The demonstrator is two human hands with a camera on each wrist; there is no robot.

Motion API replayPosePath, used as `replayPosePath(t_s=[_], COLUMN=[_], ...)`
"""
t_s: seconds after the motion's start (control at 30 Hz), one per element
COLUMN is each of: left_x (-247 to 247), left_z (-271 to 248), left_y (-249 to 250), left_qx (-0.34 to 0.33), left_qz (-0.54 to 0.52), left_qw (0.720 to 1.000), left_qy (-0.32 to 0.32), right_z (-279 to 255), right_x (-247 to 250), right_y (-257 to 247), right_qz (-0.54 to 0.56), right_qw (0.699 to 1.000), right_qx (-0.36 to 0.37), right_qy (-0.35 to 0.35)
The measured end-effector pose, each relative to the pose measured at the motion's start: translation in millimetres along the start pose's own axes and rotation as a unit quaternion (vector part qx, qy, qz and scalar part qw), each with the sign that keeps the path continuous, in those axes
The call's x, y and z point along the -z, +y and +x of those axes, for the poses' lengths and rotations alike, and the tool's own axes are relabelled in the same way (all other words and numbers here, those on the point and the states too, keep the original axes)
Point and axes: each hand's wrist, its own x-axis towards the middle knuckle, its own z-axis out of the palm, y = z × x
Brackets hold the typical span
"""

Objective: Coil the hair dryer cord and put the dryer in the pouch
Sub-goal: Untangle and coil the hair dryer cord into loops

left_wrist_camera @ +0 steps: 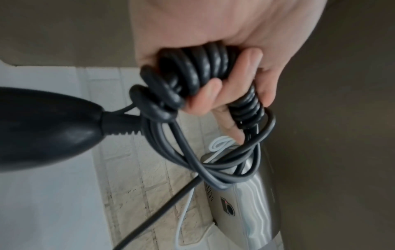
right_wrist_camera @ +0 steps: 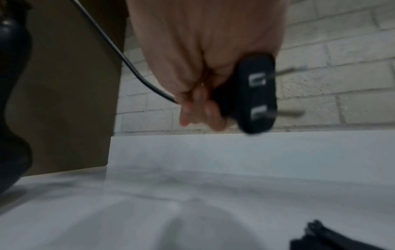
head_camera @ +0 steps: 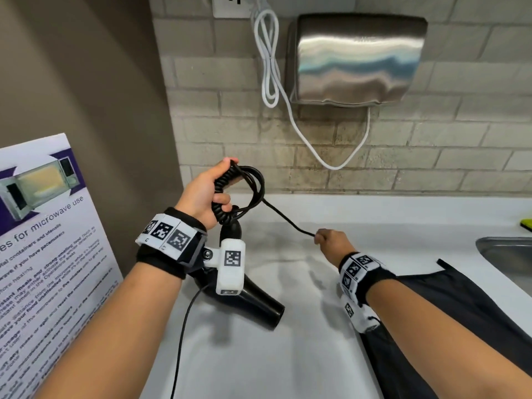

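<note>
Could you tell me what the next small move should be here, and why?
Probably bring the right hand, which grips the plug, up to the left hand and lay on one more loop. The left hand already holds the coiled cord, yet a straight stretch runs between the hands.

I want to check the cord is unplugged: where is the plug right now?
The plug is held in the right hand, above the white counter, right of the cord loops the left hand grips.
</note>
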Motion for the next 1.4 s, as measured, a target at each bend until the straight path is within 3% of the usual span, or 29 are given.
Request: replayPosePath(t_s=[0.1, 0.13, 0.2, 0.3, 0.37, 0.43, 0.53, 0.7, 0.87, 0.93, 1.07, 1.27, 1.4], left_x=[-5.4, -6.5, -6.4, -7.8, -11.2, -15.3, -20.1, -20.2, -26.7, -28.8, -23.5, -11.7, -14.4], left_z=[-0.4, -0.8, -0.5, -0.6, -0.8, -0.8, -0.6, -5.3, -10.5, -13.2, -12.8, -12.6, -13.1], left_y=[-2.1, -2.6, -4.2, -7.1, -8.7, -9.6, -10.6, -9.8, -9.6, -9.8, -5.1, 2.5, -0.8], left_qx=[-0.013, -0.021, -0.039, -0.064, -0.081, -0.097, -0.098, -0.081, -0.089, -0.084, -0.082, -0.084, -0.113], left_qz=[0.037, 0.048, 0.068, 0.094, 0.110, 0.128, 0.150, 0.171, 0.202, 0.202, 0.183, 0.180, 0.204], left_qw=[0.999, 0.999, 0.997, 0.994, 0.991, 0.987, 0.984, 0.982, 0.975, 0.975, 0.979, 0.980, 0.972], left_qy=[0.002, 0.001, -0.001, 0.002, 0.009, 0.017, 0.024, 0.013, -0.025, -0.039, -0.039, 0.001, 0.022], right_z=[0.1, 1.3, 0.5, -19.1, -36.1, -46.8, -46.9, -38.3, -33.2, -31.1, -27.7, -26.6, -19.7], right_x=[-4.4, -3.0, 5.4, 28.2, 40.7, 45.2, 42.6, 40.8, 31.2, 23.2, 19.9, 24.7, 41.1], right_y=[-7.0, -14.3, -36.3, -91.4, -126.9, -149.2, -159.3, -150.1, -132.9, -127.8, -130.4, -120.1, -120.4], right_qz=[-0.009, -0.006, 0.061, 0.208, 0.246, 0.260, 0.297, 0.308, 0.316, 0.314, 0.340, 0.304, 0.228], right_qw=[0.996, 0.998, 0.995, 0.932, 0.887, 0.863, 0.864, 0.863, 0.876, 0.882, 0.875, 0.887, 0.930], right_qx=[-0.043, -0.026, 0.052, 0.197, 0.307, 0.370, 0.367, 0.361, 0.363, 0.348, 0.340, 0.339, 0.289], right_qy=[-0.080, -0.056, 0.064, 0.220, 0.243, 0.226, 0.177, 0.174, -0.016, -0.048, -0.060, -0.070, -0.017])
